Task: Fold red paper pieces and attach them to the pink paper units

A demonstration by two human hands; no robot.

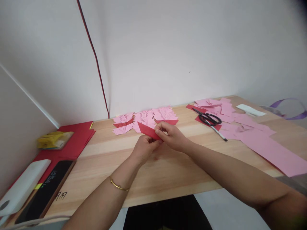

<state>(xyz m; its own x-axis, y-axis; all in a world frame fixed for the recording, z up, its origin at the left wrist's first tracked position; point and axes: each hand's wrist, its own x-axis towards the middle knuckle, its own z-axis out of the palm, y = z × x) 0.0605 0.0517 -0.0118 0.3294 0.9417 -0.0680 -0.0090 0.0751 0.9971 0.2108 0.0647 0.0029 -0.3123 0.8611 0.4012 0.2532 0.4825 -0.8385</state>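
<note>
A red strip of paper (146,130), slanted at its far end, is held above the wooden table between my two hands. My left hand (144,147) grips its near end from below, fingers curled. Pinching the same end from the right is my right hand (173,136), thumb and forefinger on the paper. Just beyond the hands lie rows of pink paper pieces with zigzag edges (144,118). Red pieces lie among them, one on the left (122,124). What the fingertips do behind the strip is partly hidden.
Black-handled scissors (208,118) and a pen (219,133) lie on the right beside pink paper scraps (213,107) and a long pink sheet (275,153). On the left are red sheets (79,140), a yellow packet (55,140), a white device (26,185) and a black digital clock (51,187).
</note>
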